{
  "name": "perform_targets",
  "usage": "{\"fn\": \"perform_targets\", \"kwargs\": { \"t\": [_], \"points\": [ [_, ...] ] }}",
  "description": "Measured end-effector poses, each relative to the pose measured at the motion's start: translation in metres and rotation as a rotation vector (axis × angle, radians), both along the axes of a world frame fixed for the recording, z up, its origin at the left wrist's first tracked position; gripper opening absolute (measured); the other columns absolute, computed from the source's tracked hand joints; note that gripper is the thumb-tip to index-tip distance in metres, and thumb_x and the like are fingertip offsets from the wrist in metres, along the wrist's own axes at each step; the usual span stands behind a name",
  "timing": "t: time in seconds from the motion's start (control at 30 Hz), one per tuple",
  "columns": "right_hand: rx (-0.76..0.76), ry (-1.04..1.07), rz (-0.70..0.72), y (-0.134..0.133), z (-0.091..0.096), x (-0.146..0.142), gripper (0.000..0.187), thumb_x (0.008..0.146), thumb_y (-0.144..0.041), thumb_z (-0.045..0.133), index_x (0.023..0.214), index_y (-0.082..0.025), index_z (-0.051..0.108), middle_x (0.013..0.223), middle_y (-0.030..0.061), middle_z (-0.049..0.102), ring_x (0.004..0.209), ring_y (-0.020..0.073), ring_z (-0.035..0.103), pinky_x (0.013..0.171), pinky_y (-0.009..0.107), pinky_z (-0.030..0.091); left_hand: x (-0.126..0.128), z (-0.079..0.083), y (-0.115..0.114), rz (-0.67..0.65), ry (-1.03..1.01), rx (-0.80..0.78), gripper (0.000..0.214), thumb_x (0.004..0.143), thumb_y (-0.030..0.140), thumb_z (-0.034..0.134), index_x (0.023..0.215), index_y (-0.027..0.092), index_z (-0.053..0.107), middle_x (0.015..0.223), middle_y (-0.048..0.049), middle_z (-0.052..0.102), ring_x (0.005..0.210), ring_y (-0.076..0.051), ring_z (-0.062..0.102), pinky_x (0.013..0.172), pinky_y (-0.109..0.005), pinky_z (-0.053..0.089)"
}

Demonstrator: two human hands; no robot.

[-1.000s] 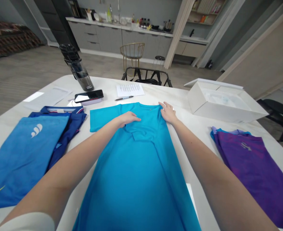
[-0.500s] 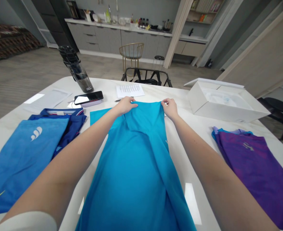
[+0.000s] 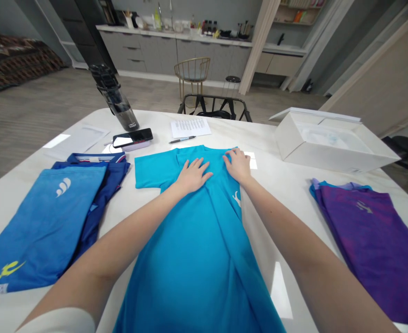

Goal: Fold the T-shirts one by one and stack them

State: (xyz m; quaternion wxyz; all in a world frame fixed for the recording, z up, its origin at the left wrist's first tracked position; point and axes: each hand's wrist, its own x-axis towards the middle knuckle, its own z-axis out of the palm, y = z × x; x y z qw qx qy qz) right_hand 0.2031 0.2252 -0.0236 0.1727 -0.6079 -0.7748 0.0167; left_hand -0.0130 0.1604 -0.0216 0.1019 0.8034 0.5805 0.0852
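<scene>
Turquoise T-shirt (image 3: 197, 273), laid flat lengthwise on white counter (image 3: 273, 222), collar end away from the person. Left hand (image 3: 192, 175) and right hand (image 3: 238, 165) both rest palm-down on its upper chest, fingers (image 3: 199, 167) spread, pinching nothing. Folded blue shirts (image 3: 40, 226) lie to the left, folded purple shirt (image 3: 373, 245) to the right, white box (image 3: 331, 148) beyond it.

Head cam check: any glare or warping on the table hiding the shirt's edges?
Head view: glare spots lie on the white table beside the teal T-shirt and past the right hand; wide-angle warping bends the table edges; the shirt's edges look sharp, without visible blur.
</scene>
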Motion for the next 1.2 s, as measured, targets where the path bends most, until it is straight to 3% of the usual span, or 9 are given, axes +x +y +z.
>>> {"fn": "perform_targets", "kwargs": {
  "t": [0.13, 0.23, 0.3, 0.53, 0.7, 0.87, 1.03, 1.2],
  "points": [
    [-0.184, -0.084, 0.062, -0.025, -0.008, 0.003, 0.061, 0.106, -0.058, 0.023, 0.154, -0.029, 0.047, 0.162, 0.0115, 0.042, 0.147, 0.0351, 0.035, 0.116, 0.068, 0.024, 0.004, -0.013, -0.012, 0.027, 0.019, -0.028, 0.069, 0.102, 0.063, 0.032, 0.162, 0.029, 0.035, 0.171, -0.0074, 0.023, 0.159, -0.032, 0.017, 0.128, -0.058, 0.006],
    [-0.270, -0.118, 0.018, -0.031, -0.011, 0.011, 0.065, 0.105, -0.063, 0.020, 0.163, -0.036, 0.030, 0.172, 0.0054, 0.023, 0.155, 0.0360, 0.021, 0.117, 0.077, 0.015, 0.005, -0.014, -0.015, 0.031, 0.016, 0.021, 0.068, 0.102, 0.063, 0.031, 0.161, 0.030, 0.035, 0.171, -0.0072, 0.025, 0.159, -0.030, 0.018, 0.128, -0.058, 0.003],
    [-0.278, -0.124, -0.030, -0.034, -0.010, 0.017, 0.066, 0.105, -0.063, 0.019, 0.164, -0.035, 0.026, 0.172, 0.0054, 0.019, 0.156, 0.0366, 0.019, 0.116, 0.078, 0.013, 0.006, -0.011, -0.020, 0.014, 0.012, 0.049, 0.067, 0.103, 0.061, 0.031, 0.161, 0.030, 0.036, 0.170, -0.0075, 0.025, 0.159, -0.029, 0.018, 0.128, -0.057, 0.002],
    [-0.235, -0.142, 0.072, -0.084, -0.004, 0.021, 0.063, 0.106, -0.058, 0.023, 0.162, -0.031, 0.033, 0.171, 0.0064, 0.024, 0.156, 0.0335, 0.021, 0.118, 0.076, 0.015, 0.024, -0.008, -0.065, -0.213, 0.018, 0.018, 0.064, 0.105, 0.057, 0.029, 0.162, 0.030, 0.033, 0.171, -0.0071, 0.025, 0.159, -0.026, 0.020, 0.128, -0.057, 0.004],
    [-0.281, -0.183, 0.061, -0.123, -0.006, 0.032, 0.062, 0.106, -0.059, 0.021, 0.163, -0.035, 0.031, 0.171, 0.0055, 0.024, 0.156, 0.0352, 0.021, 0.116, 0.078, 0.016, 0.031, -0.011, -0.091, -0.151, 0.011, -0.009, 0.061, 0.104, 0.054, 0.031, 0.161, 0.031, 0.035, 0.171, -0.0067, 0.023, 0.159, -0.028, 0.018, 0.128, -0.059, 0.004],
    [-0.255, -0.194, -0.047, -0.134, -0.004, 0.051, 0.065, 0.105, -0.063, 0.024, 0.164, -0.036, 0.029, 0.170, 0.0074, 0.026, 0.156, 0.0383, 0.018, 0.113, 0.081, 0.013, 0.038, -0.005, -0.115, -0.162, 0.019, -0.024, 0.063, 0.103, 0.052, 0.035, 0.162, 0.030, 0.033, 0.172, -0.0054, 0.020, 0.160, -0.030, 0.014, 0.127, -0.062, 0.001],
    [-0.176, -0.102, -0.150, -0.139, 0.002, 0.059, 0.060, 0.106, -0.052, 0.033, 0.160, -0.027, 0.037, 0.167, 0.0135, 0.034, 0.153, 0.0360, 0.027, 0.115, 0.078, 0.019, 0.047, -0.001, -0.144, -0.237, 0.002, -0.030, 0.068, 0.103, 0.059, 0.032, 0.163, 0.029, 0.030, 0.172, -0.0069, 0.020, 0.160, -0.031, 0.014, 0.126, -0.065, 0.001],
    [-0.127, -0.005, 0.061, -0.167, 0.006, 0.056, 0.050, 0.106, -0.048, 0.040, 0.149, -0.027, 0.053, 0.162, 0.0116, 0.043, 0.147, 0.0307, 0.038, 0.118, 0.063, 0.030, 0.051, -0.002, -0.167, -0.302, 0.001, -0.022, 0.065, 0.103, 0.061, 0.030, 0.161, 0.032, 0.036, 0.170, -0.0069, 0.026, 0.159, -0.029, 0.020, 0.127, -0.063, 0.000]
  ]
}}
